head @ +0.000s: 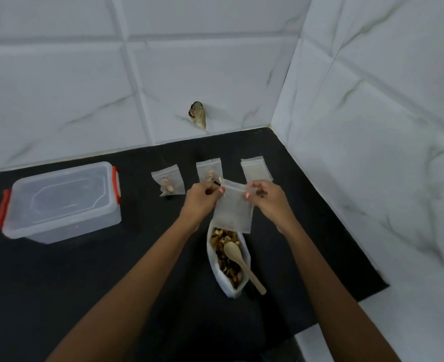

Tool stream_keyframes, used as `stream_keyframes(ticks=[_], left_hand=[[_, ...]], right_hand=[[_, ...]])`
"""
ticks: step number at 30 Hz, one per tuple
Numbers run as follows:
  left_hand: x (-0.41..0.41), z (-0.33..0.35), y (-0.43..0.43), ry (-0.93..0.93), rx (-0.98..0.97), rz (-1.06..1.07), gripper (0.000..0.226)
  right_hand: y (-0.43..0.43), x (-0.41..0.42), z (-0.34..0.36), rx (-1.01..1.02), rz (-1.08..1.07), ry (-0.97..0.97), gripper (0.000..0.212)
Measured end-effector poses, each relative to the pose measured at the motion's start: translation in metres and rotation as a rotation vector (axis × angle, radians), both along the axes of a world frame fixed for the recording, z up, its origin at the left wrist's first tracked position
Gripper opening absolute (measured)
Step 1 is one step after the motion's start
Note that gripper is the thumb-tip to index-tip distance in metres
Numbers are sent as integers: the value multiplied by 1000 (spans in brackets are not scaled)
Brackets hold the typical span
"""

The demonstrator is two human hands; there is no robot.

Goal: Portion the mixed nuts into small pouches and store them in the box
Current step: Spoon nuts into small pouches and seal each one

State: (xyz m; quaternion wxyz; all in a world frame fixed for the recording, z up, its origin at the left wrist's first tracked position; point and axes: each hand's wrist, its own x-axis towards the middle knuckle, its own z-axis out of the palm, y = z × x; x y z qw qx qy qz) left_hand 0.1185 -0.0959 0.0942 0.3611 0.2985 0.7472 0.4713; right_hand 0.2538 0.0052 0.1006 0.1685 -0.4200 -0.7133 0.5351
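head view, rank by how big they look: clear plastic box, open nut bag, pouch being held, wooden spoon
1. Clear plastic box with red latches
2. Open white bag of mixed nuts and translucent pouch pinched by left hand and right hand: alike, pouch raised nearer the camera, so unranked
3. Pale wooden spoon

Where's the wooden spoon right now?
Centre of the head view: the wooden spoon rests in the open bag of nuts on the black counter, right of the plastic box.
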Motion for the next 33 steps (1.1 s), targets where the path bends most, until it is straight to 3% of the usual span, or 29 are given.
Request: stream_keyframes(ticks=[7, 12, 16, 18, 21, 26, 30, 33], left_hand=[[1, 16, -79, 217, -95, -235, 10], [9, 9, -111, 352, -83, -177, 15], [26, 0, -130, 393, 47, 64, 21], [38, -1, -139, 315, 113, 160, 16], [53, -1, -150, 97, 85, 136, 5], [48, 2, -157, -317, 131, 173, 7], [38, 4, -163, -324, 158, 94, 10], [40, 3, -161, -198, 107, 121, 11]], right_hand=[[-74, 11, 12, -74, 125, 6, 10], [-110, 15, 7, -96, 173, -54, 16], [-133, 13, -2, -103, 72, -49, 15], [-142, 12, -6, -115, 14, -30, 11], [-154, 10, -7, -188, 10, 6, 3], [-160, 9, -5, -194, 85, -2, 6], [-159, 12, 1, -281, 106, 48, 5], [-164, 8, 0, -118, 91, 25, 12]])
